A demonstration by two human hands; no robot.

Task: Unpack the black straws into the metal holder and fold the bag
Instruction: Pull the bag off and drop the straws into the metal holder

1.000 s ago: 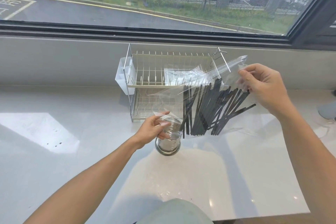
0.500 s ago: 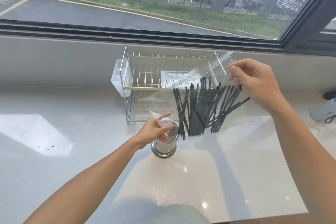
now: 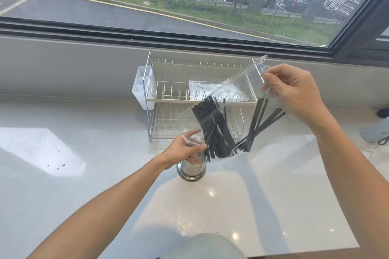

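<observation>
Bag (image 3: 237, 88) of straws (image 3: 214, 130) between both hands (image 3: 294, 90)

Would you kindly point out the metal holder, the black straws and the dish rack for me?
metal holder (image 3: 192, 171): head view, on its shiny side wall.
black straws (image 3: 212, 126): head view, middle of the larger bundle inside the bag.
dish rack (image 3: 168, 88): head view, on the upper tier's wires.

Two bare forearms reach in from the lower edge, with no sleeves, watch or rings visible on the left hand (image 3: 185, 150) or the right hand (image 3: 294, 92). A pale grey-green rounded garment (image 3: 207, 247) shows at the bottom centre
</observation>
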